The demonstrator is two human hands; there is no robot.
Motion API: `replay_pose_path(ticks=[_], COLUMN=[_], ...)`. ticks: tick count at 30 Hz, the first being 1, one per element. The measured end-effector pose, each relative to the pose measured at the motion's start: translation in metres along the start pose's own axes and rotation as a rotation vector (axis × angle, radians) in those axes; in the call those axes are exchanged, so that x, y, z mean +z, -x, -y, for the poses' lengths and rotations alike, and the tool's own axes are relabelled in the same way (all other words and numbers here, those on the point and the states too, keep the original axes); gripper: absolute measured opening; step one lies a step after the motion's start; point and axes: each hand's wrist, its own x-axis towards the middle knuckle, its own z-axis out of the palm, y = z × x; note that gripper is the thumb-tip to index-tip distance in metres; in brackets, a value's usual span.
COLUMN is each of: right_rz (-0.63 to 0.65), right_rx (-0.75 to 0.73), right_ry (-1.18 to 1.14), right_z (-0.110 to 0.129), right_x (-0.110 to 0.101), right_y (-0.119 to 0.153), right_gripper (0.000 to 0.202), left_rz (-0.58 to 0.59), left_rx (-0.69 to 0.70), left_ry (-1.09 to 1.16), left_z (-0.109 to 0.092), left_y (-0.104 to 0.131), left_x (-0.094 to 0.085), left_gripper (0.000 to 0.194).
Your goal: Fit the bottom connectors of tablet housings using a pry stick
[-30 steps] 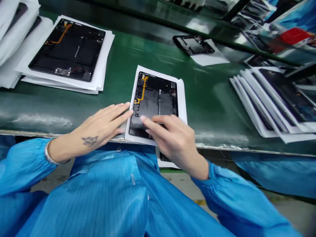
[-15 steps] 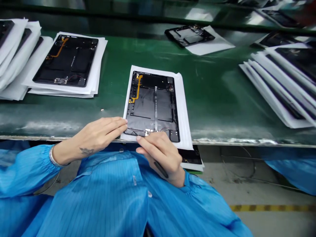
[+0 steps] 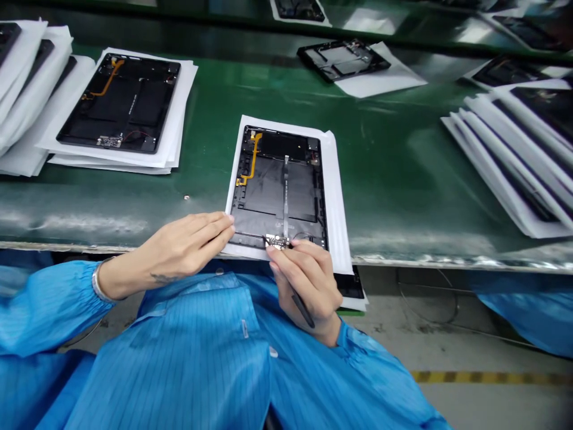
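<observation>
An open tablet housing [image 3: 277,185], black inside with an orange flex cable [image 3: 255,156] and a grey ribbon cable [image 3: 286,194], lies on white sheeting [image 3: 340,227] at the table's front edge. My left hand [image 3: 192,242] has its fingers stretched out, the tips touching the housing's lower left edge. In my right hand [image 3: 308,278] are dark tweezers [image 3: 303,310], their handle end sticking out below the fingers. The tweezer tips are by a small circuit board [image 3: 277,241] at the housing's lower end. My fingers partly cover that board.
Another open housing [image 3: 120,107] rests on white sheets at the left, beside a layered stack [image 3: 31,107]. A tilted housing [image 3: 342,60] lies at the back. At the right stands a further stack [image 3: 505,167]. A tiny part [image 3: 187,197] lies on the green table [image 3: 394,179].
My right hand has shifted right with the tweezers, their tips moving from the housing's lower left to the circuit board. The left hand stays at the edge.
</observation>
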Motion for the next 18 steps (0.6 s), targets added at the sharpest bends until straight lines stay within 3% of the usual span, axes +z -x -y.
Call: replay_pose_path(ticks=[6, 9, 12, 18], right_rz=[-0.040, 0.035, 0.117, 0.236], right_rx=[0.156, 0.294, 0.389, 0.362], right_ry=[-0.264, -0.444, -0.495, -0.492], right_z=[0.003, 0.002, -0.002, -0.002], right_x=[-0.011, -0.003, 0.008, 0.012], right_y=[-0.022, -0.045, -0.058, -0.060], right_gripper=[0.038, 0.020, 0.016, 0.015], left_rz=[0.021, 0.047, 0.074, 0.060], left_rx=[-0.058, -0.042, -0.050, -0.066], left_ry=[-0.008, -0.096, -0.193, -0.239], left_z=[-0.002, -0.009, -0.018, -0.026], left_y=[-0.003, -0.011, -0.018, -0.025], left_x=[0.002, 0.000, -0.002, 0.000], left_gripper=[0.033, 0.032, 0.034, 0.031])
